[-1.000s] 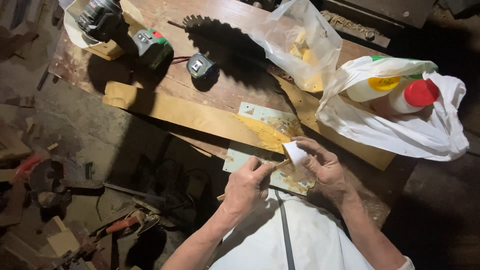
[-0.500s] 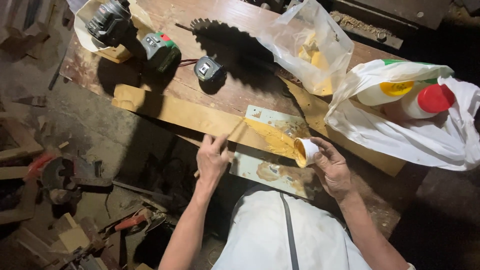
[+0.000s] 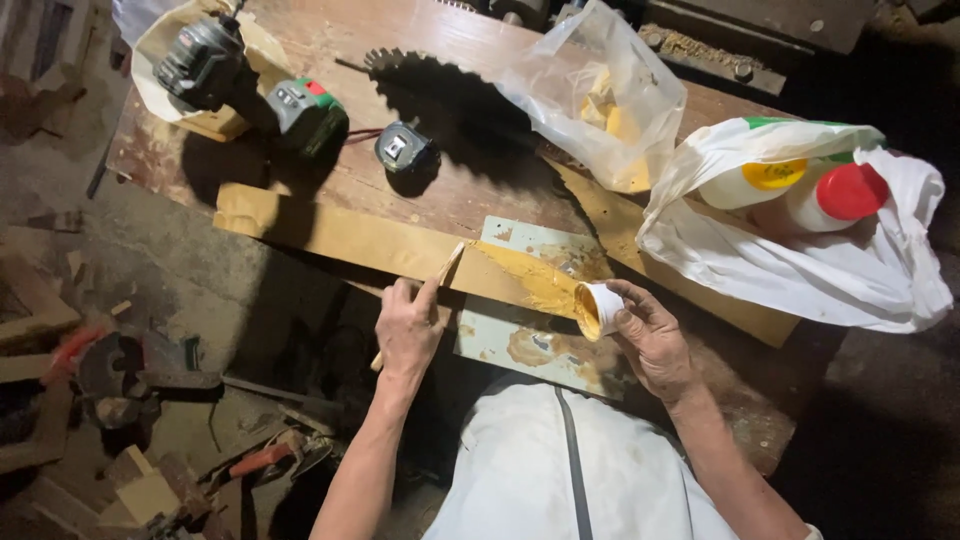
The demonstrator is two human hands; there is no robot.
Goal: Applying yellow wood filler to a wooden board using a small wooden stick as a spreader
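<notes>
Left hand (image 3: 408,328) grips stick (image 3: 440,275); right hand (image 3: 650,335) clasps cup (image 3: 598,308).

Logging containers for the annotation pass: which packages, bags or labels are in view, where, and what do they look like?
Clear plastic bag: top centre of bench, crumpled, yellow lumps inside.
White plastic bag: right side, open, green trim at its top edge.
Yellow-capped bottle: inside the white bag, white body.
Red-capped bottle: beside it in the bag, white body.
Small white cup: in the right hand, tilted, yellow paste inside.
Label on tape measure: small, pale, illegible.
</notes>
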